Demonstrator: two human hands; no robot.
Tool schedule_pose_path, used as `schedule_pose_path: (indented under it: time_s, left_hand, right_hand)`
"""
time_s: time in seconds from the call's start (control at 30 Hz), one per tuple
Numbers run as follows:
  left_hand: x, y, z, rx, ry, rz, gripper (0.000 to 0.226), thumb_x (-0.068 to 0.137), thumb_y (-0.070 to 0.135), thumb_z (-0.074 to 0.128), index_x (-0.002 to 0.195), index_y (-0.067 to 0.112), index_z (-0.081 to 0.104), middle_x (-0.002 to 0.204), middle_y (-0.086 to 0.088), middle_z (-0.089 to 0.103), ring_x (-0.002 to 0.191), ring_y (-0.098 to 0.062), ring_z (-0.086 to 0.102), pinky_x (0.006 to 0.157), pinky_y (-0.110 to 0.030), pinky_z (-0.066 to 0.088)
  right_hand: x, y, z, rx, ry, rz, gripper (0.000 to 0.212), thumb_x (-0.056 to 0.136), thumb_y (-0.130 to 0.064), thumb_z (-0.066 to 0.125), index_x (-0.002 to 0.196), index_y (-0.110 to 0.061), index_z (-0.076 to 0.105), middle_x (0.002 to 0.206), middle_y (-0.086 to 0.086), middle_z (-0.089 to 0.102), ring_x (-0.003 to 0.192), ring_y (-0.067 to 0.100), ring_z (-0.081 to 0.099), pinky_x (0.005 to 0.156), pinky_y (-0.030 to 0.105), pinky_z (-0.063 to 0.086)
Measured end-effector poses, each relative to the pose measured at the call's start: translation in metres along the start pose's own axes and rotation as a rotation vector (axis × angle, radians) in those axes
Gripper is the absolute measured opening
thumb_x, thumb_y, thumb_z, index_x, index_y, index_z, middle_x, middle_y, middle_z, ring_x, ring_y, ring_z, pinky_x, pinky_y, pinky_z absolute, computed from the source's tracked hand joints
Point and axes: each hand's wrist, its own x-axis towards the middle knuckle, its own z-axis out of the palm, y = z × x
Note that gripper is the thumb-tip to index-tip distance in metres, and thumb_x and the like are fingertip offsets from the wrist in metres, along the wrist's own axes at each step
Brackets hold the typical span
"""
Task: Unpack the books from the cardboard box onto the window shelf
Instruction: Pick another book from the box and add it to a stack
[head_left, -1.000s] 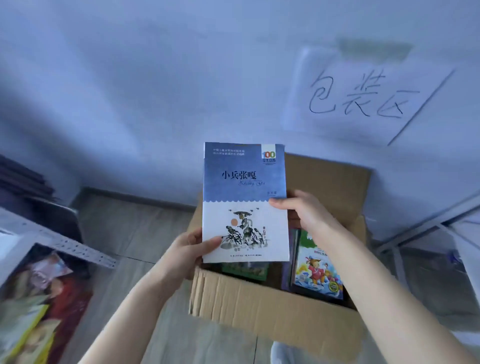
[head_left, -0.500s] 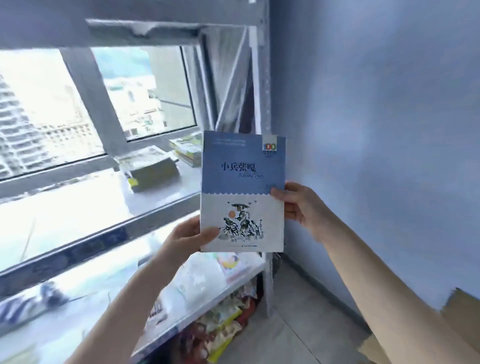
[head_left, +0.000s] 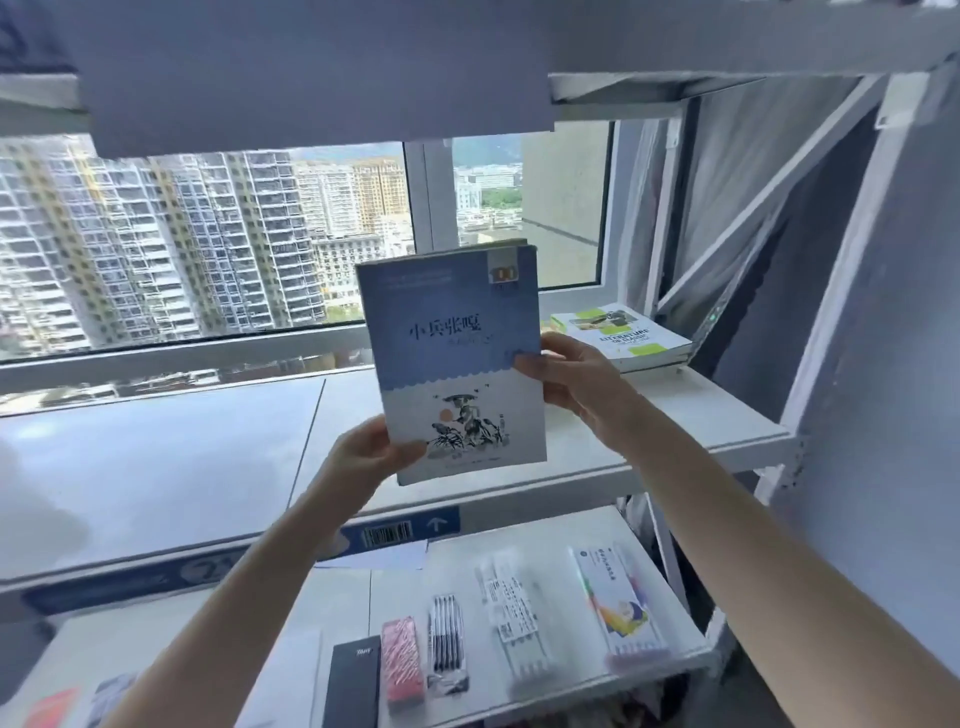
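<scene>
Above the white window shelf, in the head view, a blue-and-white book is held upright in the air with its cover facing the camera and its top leaning a little to the left. It is clear of the shelf surface and touches nothing but the two hands.

The left hand has its grip on the lower left corner, thumb pressed on the cover and fingers hidden behind. The right hand has its grip on the right edge at about mid-height, with the thumb on the front where the blue band meets the white and the fingers curled round the back.

At the far right end of the same shelf a small stack of books lies flat against the window frame; the top one is white with green patches and the word "LITERATURE". It sits behind and to the right of the right hand, apart from the held book.

Beyond the window stand tall apartment blocks.

A barcode label is stuck on the shelf's front edge, below the held book. On the lower shelf a row of stationery lies side by side: a black box, a pink packet, a pack of pens, a long white pack and a colourful box.
</scene>
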Motion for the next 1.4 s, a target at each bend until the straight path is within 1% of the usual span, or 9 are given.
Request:
schedule_pose_path:
  time_s: [0.27,0.4,0.63,0.83,0.9,0.97,1.1,1.27,1.4]
  left_hand:
    - [0.064,-0.077,-0.043,0.202,0.125,-0.072,0.020,0.080,0.018,0.073,0.097,0.029,0.072,0.093,0.016,0.075,0.089,-0.005,0.068,0.086,-0.034,0.052]
    - [0.065,-0.100,-0.044,0.304,0.097,-0.056,0.023,0.081,0.027,0.072,0.094,0.045,0.069,0.097,0.027,0.071,0.093,0.006,0.065,0.083,-0.024,0.049]
    - [0.060,-0.116,-0.048,0.420,0.074,0.002,0.028,0.080,0.035,0.070,0.099,0.054,0.063,0.104,0.037,0.065,0.100,0.014,0.059,0.079,0.001,0.039]
    - [0.065,-0.119,-0.054,0.424,0.071,-0.042,0.023,0.080,0.033,0.070,0.103,0.030,0.072,0.101,0.021,0.073,0.094,0.008,0.064,0.084,-0.012,0.047]
    - [0.071,-0.116,-0.055,0.301,0.112,-0.139,0.017,0.082,0.027,0.069,0.098,0.022,0.074,0.092,0.009,0.076,0.080,-0.001,0.066,0.077,-0.021,0.049]
    - [0.079,-0.110,-0.059,0.128,0.179,-0.211,0.011,0.086,0.022,0.065,0.091,0.019,0.073,0.079,0.006,0.076,0.067,-0.003,0.064,0.064,-0.019,0.050]
    - [0.109,-0.097,-0.079,-0.123,0.293,-0.328,0.026,0.092,0.025,0.054,0.089,0.003,0.067,0.067,-0.005,0.069,0.050,-0.006,0.059,0.049,-0.016,0.049]
    - [0.144,-0.106,-0.102,-0.009,0.178,-0.487,0.034,0.095,0.033,0.050,0.089,0.005,0.067,0.066,-0.002,0.074,0.044,-0.003,0.054,0.051,-0.015,0.045]
    - [0.162,-0.123,-0.114,0.030,0.127,-0.577,0.037,0.094,0.034,0.051,0.090,-0.001,0.064,0.055,-0.005,0.069,0.033,-0.001,0.046,0.040,-0.010,0.039]
  right_hand:
    - [0.095,0.077,0.010,-0.010,-0.155,0.088,0.024,0.079,-0.016,0.073,0.103,-0.017,0.066,0.104,0.005,0.074,0.094,0.018,0.070,0.082,0.027,0.056]
    - [0.101,0.102,0.014,0.024,-0.143,0.090,0.023,0.081,-0.008,0.070,0.102,-0.016,0.068,0.099,0.002,0.075,0.089,0.014,0.070,0.080,0.026,0.057]
    - [0.091,0.118,0.016,-0.018,-0.101,0.038,0.022,0.083,-0.007,0.067,0.105,-0.011,0.067,0.100,-0.002,0.074,0.093,0.009,0.068,0.082,0.019,0.053]
    - [0.104,0.110,0.019,-0.086,-0.109,0.049,0.011,0.085,-0.006,0.064,0.095,-0.010,0.066,0.090,-0.002,0.073,0.079,0.005,0.068,0.074,0.019,0.055]
    - [0.118,0.104,0.024,-0.083,-0.104,0.076,0.006,0.086,-0.008,0.064,0.091,-0.009,0.066,0.086,-0.001,0.072,0.072,0.006,0.069,0.067,0.018,0.056]
    - [0.139,0.100,0.033,-0.117,-0.085,0.117,0.011,0.087,-0.014,0.065,0.094,-0.006,0.065,0.088,0.003,0.072,0.073,0.011,0.070,0.063,0.019,0.056]
    - [0.193,0.102,0.060,-0.023,-0.003,0.272,0.009,0.088,-0.013,0.063,0.086,-0.005,0.062,0.074,0.003,0.069,0.057,0.009,0.068,0.052,0.018,0.054]
    - [0.246,0.133,0.084,-0.121,0.047,0.518,0.012,0.089,-0.016,0.062,0.093,-0.005,0.059,0.074,0.003,0.064,0.062,0.014,0.063,0.056,0.020,0.053]
    - [0.261,0.153,0.089,-0.196,0.082,0.635,0.013,0.089,-0.017,0.063,0.086,-0.005,0.059,0.075,0.006,0.065,0.061,0.016,0.063,0.051,0.022,0.053]
